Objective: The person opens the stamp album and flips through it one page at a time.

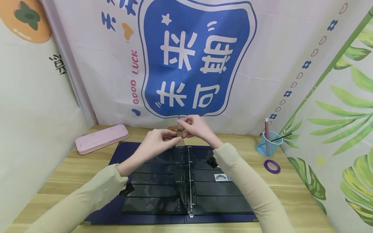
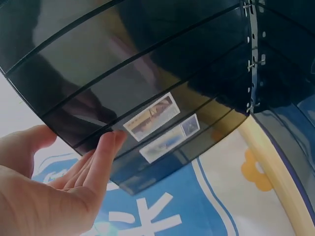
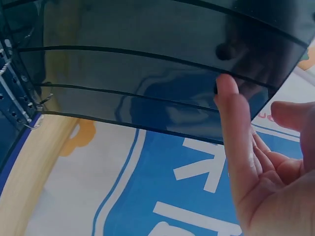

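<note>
A stamp album [image 1: 140, 219] with dark strip pockets and a metal ring spine [image 1: 190, 181] lies spread on the table. One dark page [image 1: 180, 174] stands upright from the rings, between both hands. My left hand [image 1: 158, 142] is at its far end; in the left wrist view the fingertips touch the page beside two pocketed stamps [image 2: 152, 117], the thumb at the page edge. From the other side my right hand [image 1: 198, 127] touches the page, index finger [image 3: 231, 108] extended against a strip, its thumb apart beyond the edge. Another stamp [image 1: 220, 177] sits in the right-hand page.
A pink pencil case [image 1: 102, 139] lies at the back left. To the right stand a blue mesh pen cup [image 1: 266, 149] with pencils and a roll of purple tape [image 1: 272, 166]. A printed cloth [image 1: 110, 81] hangs behind the table.
</note>
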Motion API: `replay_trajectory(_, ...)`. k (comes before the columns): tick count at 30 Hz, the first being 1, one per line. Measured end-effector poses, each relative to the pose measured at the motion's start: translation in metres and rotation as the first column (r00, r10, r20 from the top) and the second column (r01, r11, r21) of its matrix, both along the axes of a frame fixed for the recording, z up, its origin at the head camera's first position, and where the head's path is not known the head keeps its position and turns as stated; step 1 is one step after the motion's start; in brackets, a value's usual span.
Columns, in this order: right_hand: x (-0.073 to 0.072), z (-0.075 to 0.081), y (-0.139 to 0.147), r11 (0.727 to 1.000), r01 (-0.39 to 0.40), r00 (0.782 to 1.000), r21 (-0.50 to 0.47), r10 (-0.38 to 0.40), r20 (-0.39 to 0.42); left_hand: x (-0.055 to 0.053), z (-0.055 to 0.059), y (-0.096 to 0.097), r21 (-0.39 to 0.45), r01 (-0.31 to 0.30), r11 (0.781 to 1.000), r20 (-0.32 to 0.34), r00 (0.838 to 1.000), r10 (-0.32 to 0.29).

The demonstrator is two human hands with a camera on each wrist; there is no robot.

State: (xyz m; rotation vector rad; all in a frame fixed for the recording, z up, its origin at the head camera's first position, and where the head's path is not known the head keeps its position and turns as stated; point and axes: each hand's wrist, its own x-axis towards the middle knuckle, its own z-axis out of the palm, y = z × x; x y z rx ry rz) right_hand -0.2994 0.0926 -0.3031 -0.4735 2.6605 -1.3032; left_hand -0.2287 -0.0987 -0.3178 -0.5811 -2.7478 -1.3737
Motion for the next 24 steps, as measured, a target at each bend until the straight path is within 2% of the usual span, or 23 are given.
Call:
replay_trajectory(5,0.001,-0.012,0.012,1.000,0.014,1.000,-0.012,-0.014,-0.026,0.001,-0.002,-0.016,0.059,-0.026,0.998,0.067,0.998,0.022)
replay_trajectory(9,0.002,-0.026,0.028,0.998,0.026,0.995,0.049,-0.021,-0.097,0.000,-0.008,-0.035,0.056,-0.055,0.997,0.109,0.993,0.049)
replay_trajectory(13,0.001,-0.048,0.050,0.987,0.056,0.979,0.152,-0.025,-0.202,0.000,-0.020,-0.057,0.065,-0.080,0.995,0.156,0.985,0.069)
replay_trajectory(16,0.002,-0.066,0.069,0.976,0.090,0.972,0.198,-0.043,-0.232,0.002,-0.032,-0.073,0.098,-0.103,0.990,0.201,0.976,0.082)
replay_trajectory(19,0.002,-0.084,0.089,0.967,0.120,0.970,0.223,-0.066,-0.235,0.005,-0.046,-0.088,0.144,-0.121,0.982,0.279,0.957,0.077)
replay_trajectory(24,0.005,-0.113,0.120,0.962,0.117,0.969,0.245,-0.057,-0.241,0.008,-0.072,-0.111,0.187,-0.174,0.967,0.430,0.899,0.079)
